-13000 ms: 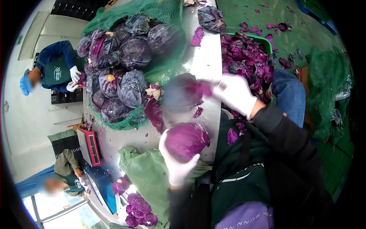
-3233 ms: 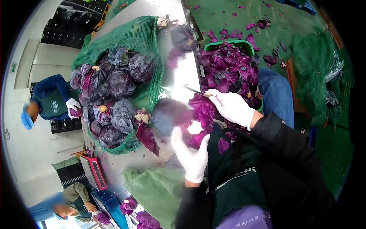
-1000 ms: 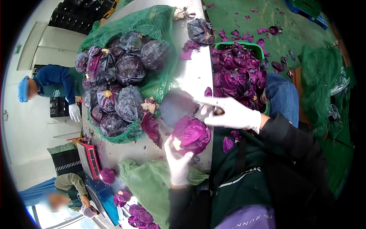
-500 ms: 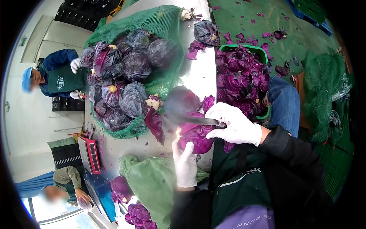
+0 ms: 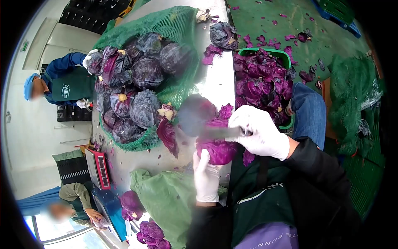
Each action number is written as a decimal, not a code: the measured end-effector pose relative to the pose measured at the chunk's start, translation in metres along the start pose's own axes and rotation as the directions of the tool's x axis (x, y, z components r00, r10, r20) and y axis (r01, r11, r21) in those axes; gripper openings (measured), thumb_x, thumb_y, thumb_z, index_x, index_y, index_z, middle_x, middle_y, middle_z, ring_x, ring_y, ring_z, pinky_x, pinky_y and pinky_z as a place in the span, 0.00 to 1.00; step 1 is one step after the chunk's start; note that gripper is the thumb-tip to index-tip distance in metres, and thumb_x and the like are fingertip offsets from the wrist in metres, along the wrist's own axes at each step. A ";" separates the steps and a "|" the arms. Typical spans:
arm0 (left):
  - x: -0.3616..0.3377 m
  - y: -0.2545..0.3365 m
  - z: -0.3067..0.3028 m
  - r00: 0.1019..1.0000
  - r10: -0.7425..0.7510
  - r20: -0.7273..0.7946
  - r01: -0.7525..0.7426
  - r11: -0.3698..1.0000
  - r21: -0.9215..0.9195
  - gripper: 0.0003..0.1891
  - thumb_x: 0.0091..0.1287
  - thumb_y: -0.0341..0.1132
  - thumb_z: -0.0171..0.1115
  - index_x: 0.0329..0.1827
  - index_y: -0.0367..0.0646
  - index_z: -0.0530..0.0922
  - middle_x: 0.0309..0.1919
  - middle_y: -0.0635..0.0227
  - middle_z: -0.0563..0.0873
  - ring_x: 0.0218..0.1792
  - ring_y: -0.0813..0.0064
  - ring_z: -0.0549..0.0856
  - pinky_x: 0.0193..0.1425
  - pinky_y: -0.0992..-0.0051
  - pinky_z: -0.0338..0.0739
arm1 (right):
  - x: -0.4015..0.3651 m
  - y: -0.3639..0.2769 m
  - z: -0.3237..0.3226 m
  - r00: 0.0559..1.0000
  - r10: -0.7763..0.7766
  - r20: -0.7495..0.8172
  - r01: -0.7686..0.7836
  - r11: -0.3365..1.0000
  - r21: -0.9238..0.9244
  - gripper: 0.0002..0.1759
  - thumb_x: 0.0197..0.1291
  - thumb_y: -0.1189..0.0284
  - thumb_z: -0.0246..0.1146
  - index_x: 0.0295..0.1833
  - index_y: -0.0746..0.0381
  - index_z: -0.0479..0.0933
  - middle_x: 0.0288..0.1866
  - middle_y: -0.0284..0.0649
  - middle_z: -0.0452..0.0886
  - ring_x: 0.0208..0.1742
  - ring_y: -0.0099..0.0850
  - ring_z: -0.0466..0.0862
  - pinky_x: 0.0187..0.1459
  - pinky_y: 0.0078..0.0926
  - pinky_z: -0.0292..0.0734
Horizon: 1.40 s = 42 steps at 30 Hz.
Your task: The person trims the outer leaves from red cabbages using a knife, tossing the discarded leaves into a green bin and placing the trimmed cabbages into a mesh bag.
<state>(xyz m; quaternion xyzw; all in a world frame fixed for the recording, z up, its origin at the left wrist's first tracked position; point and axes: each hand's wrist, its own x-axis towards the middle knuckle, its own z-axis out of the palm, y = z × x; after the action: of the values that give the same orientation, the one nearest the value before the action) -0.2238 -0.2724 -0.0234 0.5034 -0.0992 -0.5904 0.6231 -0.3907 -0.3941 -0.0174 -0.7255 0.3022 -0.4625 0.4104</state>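
My left hand, in a white glove, is closed around the lower side of a peeled purple cabbage at the table's front edge. In my gloved right hand is a knife, its blade blurred by motion and lying across the top of that cabbage. Just beyond the blade, a second cabbage shows as a blurred dark round shape. A loose purple leaf and a cut cabbage stump lie near it on the metal table.
Unpeeled cabbages fill an open green net bag. A green-rimmed crate of trimmed leaves stands right of the table. A green sack, red-framed scale and peeled cabbages are nearer. Two people stand across the table.
My hands, knife and cabbage have shifted slightly right. The far co-worker's gloved hand has reached onto a cabbage in the pile. The other person's hand and wrapped cabbage have moved a little right and down.
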 end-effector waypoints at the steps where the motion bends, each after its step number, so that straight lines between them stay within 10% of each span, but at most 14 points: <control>1: 0.001 0.002 0.002 0.998 0.034 -0.043 -0.031 0.997 0.064 0.22 0.77 0.33 0.55 0.71 0.40 0.65 0.65 0.57 0.76 0.64 0.62 0.80 0.67 0.58 0.78 | 0.000 -0.004 -0.001 1.000 0.001 -0.008 -0.002 1.000 -0.003 0.12 0.47 0.80 0.71 0.39 0.60 0.80 0.34 0.40 0.80 0.32 0.37 0.81 0.35 0.32 0.78; 5: 0.007 0.004 0.005 0.971 0.139 -0.196 -0.107 0.980 0.169 0.20 0.77 0.34 0.56 0.69 0.42 0.67 0.62 0.59 0.79 0.60 0.64 0.83 0.63 0.61 0.81 | 0.006 -0.013 -0.016 0.985 -0.088 -0.150 0.064 0.985 -0.157 0.12 0.47 0.84 0.72 0.38 0.60 0.82 0.37 0.39 0.84 0.39 0.33 0.85 0.39 0.28 0.79; 9: 0.009 0.009 -0.018 0.990 -0.139 0.006 0.131 0.921 -0.367 0.31 0.75 0.50 0.58 0.75 0.45 0.63 0.69 0.55 0.72 0.65 0.51 0.77 0.63 0.50 0.80 | 0.042 0.003 -0.042 0.849 0.472 -0.238 -0.486 0.874 -0.001 0.07 0.56 0.81 0.71 0.33 0.62 0.79 0.38 0.34 0.82 0.39 0.20 0.80 0.41 0.20 0.74; 14: 0.011 0.000 -0.031 0.929 -0.282 0.241 0.371 0.700 -0.610 0.35 0.72 0.58 0.56 0.72 0.41 0.66 0.62 0.51 0.77 0.54 0.54 0.80 0.47 0.64 0.79 | 0.011 0.013 -0.008 0.865 0.465 0.191 -0.498 0.741 0.452 0.19 0.62 0.70 0.72 0.57 0.61 0.82 0.42 0.32 0.81 0.36 0.20 0.77 0.38 0.22 0.76; 15: 0.013 -0.003 -0.037 0.910 -0.291 0.297 0.416 0.636 -0.650 0.36 0.72 0.59 0.55 0.72 0.41 0.65 0.61 0.49 0.76 0.52 0.53 0.79 0.44 0.64 0.79 | 0.009 0.013 -0.006 0.860 0.438 0.261 -0.491 0.849 0.196 0.16 0.64 0.70 0.70 0.56 0.61 0.83 0.42 0.31 0.80 0.37 0.19 0.77 0.40 0.21 0.75; 25: 0.004 -0.002 -0.042 0.795 -0.191 0.576 0.605 0.321 -0.729 0.33 0.72 0.53 0.52 0.66 0.30 0.65 0.47 0.47 0.73 0.39 0.63 0.72 0.30 0.77 0.73 | 0.018 -0.006 0.023 0.824 0.422 0.379 -0.553 0.744 0.375 0.20 0.65 0.68 0.68 0.62 0.60 0.82 0.50 0.33 0.84 0.42 0.19 0.80 0.48 0.21 0.76; 31: -0.013 0.016 -0.083 0.947 -0.153 0.282 0.300 0.734 -0.609 0.36 0.69 0.58 0.56 0.71 0.41 0.65 0.58 0.52 0.72 0.53 0.59 0.71 0.50 0.65 0.70 | 0.009 -0.009 0.058 0.843 0.353 0.405 -0.495 0.803 0.332 0.18 0.68 0.66 0.67 0.61 0.60 0.81 0.53 0.41 0.86 0.50 0.25 0.83 0.54 0.27 0.79; 32: -0.019 0.021 -0.101 0.991 -0.028 0.130 0.072 0.937 -0.343 0.36 0.68 0.58 0.59 0.72 0.43 0.65 0.62 0.53 0.72 0.58 0.58 0.71 0.56 0.62 0.69 | 0.007 -0.010 0.063 0.838 0.345 0.422 -0.432 0.892 0.129 0.21 0.69 0.63 0.65 0.63 0.61 0.79 0.52 0.46 0.85 0.50 0.31 0.84 0.54 0.30 0.80; 34: -0.033 0.032 -0.137 0.921 0.382 -0.072 -0.300 0.817 0.493 0.38 0.66 0.57 0.64 0.75 0.49 0.65 0.69 0.57 0.71 0.67 0.58 0.70 0.69 0.55 0.67 | -0.011 -0.002 0.083 0.839 0.332 0.431 -0.331 0.940 -0.080 0.29 0.65 0.62 0.63 0.67 0.67 0.73 0.54 0.55 0.83 0.54 0.46 0.84 0.55 0.37 0.80; 35: -0.041 0.044 -0.148 0.925 0.342 -0.165 -0.317 0.934 0.163 0.39 0.65 0.56 0.67 0.76 0.51 0.65 0.72 0.58 0.71 0.72 0.57 0.70 0.75 0.52 0.66 | -0.007 -0.025 0.078 0.736 0.404 0.543 -0.408 0.905 -0.120 0.27 0.64 0.68 0.60 0.66 0.69 0.71 0.54 0.57 0.82 0.53 0.48 0.84 0.56 0.38 0.79; 37: -0.080 0.086 -0.130 0.906 0.254 -0.339 -0.388 0.816 -0.428 0.36 0.64 0.57 0.69 0.69 0.45 0.73 0.68 0.56 0.76 0.66 0.57 0.75 0.66 0.53 0.73 | -0.050 0.011 0.118 0.878 0.170 0.447 -0.096 0.978 -0.184 0.28 0.62 0.71 0.56 0.67 0.71 0.71 0.53 0.58 0.82 0.54 0.52 0.83 0.58 0.42 0.78; 42: -0.154 0.114 -0.248 0.438 0.632 -0.640 -0.598 0.736 0.317 0.33 0.69 0.53 0.66 0.73 0.49 0.69 0.69 0.65 0.75 0.67 0.64 0.76 0.66 0.56 0.74 | -0.059 0.007 0.146 0.748 0.034 0.663 0.151 0.964 -0.220 0.27 0.57 0.76 0.54 0.64 0.70 0.73 0.39 0.56 0.78 0.43 0.55 0.79 0.46 0.50 0.74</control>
<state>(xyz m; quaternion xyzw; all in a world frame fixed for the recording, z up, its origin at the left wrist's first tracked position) -0.0166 -0.0402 0.0162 0.6326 -0.0386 -0.0777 0.7696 -0.2799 -0.3029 -0.0831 -0.8984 0.1722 -0.1453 0.3771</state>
